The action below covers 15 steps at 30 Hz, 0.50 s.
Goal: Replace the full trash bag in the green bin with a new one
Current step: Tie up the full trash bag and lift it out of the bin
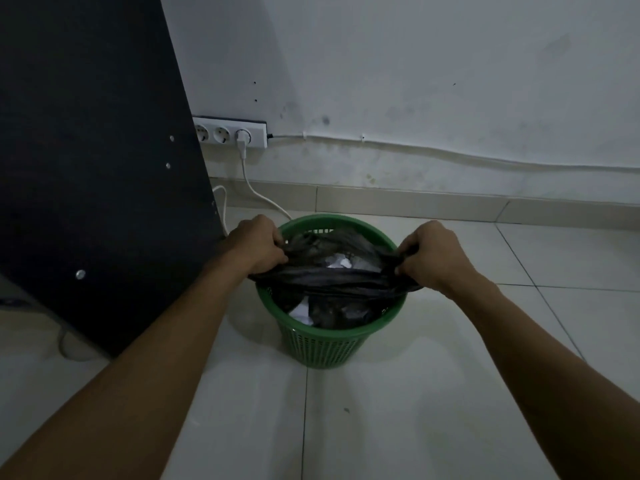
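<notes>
Both hands — left hand (pixel 258 245), right hand (pixel 431 256) — clench opposite edges of the crumpled black plastic trash bag (pixel 332 282), stretched across the round green mesh bin (pixel 322 344).

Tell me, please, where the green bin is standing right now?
In the head view, the green bin stands on the tiled floor at centre, right of the dark panel, below the power strip.
</notes>
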### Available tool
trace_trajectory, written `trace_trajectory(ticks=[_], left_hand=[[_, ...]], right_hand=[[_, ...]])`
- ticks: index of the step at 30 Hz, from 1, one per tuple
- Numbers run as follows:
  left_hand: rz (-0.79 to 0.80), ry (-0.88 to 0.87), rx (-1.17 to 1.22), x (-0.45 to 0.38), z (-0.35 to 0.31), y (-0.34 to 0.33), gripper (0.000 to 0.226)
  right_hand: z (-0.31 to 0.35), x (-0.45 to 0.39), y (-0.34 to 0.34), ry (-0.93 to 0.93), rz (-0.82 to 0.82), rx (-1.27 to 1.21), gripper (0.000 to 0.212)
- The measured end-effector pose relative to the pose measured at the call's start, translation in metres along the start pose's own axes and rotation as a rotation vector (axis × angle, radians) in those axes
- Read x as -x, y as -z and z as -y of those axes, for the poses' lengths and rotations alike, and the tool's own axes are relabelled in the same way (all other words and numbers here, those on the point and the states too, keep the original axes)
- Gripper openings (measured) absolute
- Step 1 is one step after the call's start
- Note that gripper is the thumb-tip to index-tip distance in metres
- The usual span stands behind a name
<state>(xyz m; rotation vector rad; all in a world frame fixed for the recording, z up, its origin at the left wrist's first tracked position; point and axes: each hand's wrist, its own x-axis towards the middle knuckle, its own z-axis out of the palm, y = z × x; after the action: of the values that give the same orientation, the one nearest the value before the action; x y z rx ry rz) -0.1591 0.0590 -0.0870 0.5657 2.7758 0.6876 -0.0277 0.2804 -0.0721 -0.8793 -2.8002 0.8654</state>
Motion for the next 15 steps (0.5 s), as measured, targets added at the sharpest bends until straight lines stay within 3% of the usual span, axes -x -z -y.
trace_trajectory(ticks=[3,6,10,13,15], left_hand=[[-0.115,-0.024,0.232,-0.005,0.0,0.003,0.012],[-0.127,0.008,0.441,-0.005,0.006,0.017,0.024],[0.035,-0.012,0.294,0.01,0.007,0.029,0.027],[0.186,-0.042,0.195,0.027,0.0,0.034,0.018],[0.298,-0.067,0.053,0.036,-0.005,0.033,0.045]], right_hand=[[-0.009,-0.002,0.006,0.006,-0.176,-0.003,0.018],[-0.008,-0.001,0.018,-0.008,-0.225,-0.279,0.008],[0.01,0.005,0.027,-0.186,-0.04,-0.807,0.024],[0.021,0.006,0.02,-0.261,0.101,-0.946,0.025],[0.027,0.007,0.012,-0.27,0.14,-0.903,0.023]])
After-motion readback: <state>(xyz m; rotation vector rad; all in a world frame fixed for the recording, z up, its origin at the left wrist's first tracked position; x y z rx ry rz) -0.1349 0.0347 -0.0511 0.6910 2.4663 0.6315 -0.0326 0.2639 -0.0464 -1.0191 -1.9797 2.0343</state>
